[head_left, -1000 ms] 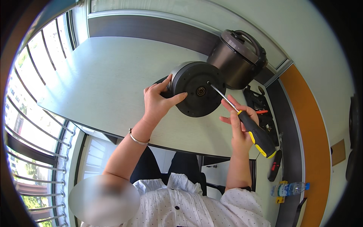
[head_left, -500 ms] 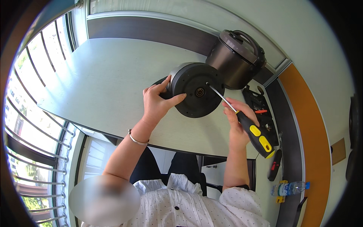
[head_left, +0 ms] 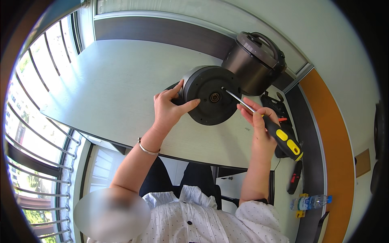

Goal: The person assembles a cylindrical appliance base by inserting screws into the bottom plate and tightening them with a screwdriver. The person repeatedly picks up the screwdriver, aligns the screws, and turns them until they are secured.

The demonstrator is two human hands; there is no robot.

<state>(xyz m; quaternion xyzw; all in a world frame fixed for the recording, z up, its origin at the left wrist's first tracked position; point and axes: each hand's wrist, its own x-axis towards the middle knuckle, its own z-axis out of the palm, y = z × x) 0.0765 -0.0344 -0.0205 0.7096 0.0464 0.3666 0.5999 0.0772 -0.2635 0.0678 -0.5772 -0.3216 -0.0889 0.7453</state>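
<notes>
What looks like an electric kettle point(head_left: 204, 111) lies tipped over above the table, its round black underside with a central ring connector turned toward me. My left hand point(head_left: 170, 106) is closed around its left side, thumb on the underside and fingers by the black handle. In my right hand point(head_left: 264, 123) is a screwdriver point(head_left: 287, 141) with a black and yellow handle, pinched where the handle meets the shaft. Its tip is at a spot on the underside, just above and right of the connector. Whether a screw sits there is too small to tell.
A brown electric pressure cooker point(head_left: 253, 62) stands right behind the kettle. Along the table's right side are a black tool case point(head_left: 276, 106), a black and red tool point(head_left: 295, 178), a yellow item point(head_left: 300, 207) and a water bottle point(head_left: 318, 201). A barred window is at left.
My right hand has shifted slightly right, its fingers spreading more along the shaft. The screwdriver's handle has swung right and up, while the tip stays at about the same spot. The kettle barely moves.
</notes>
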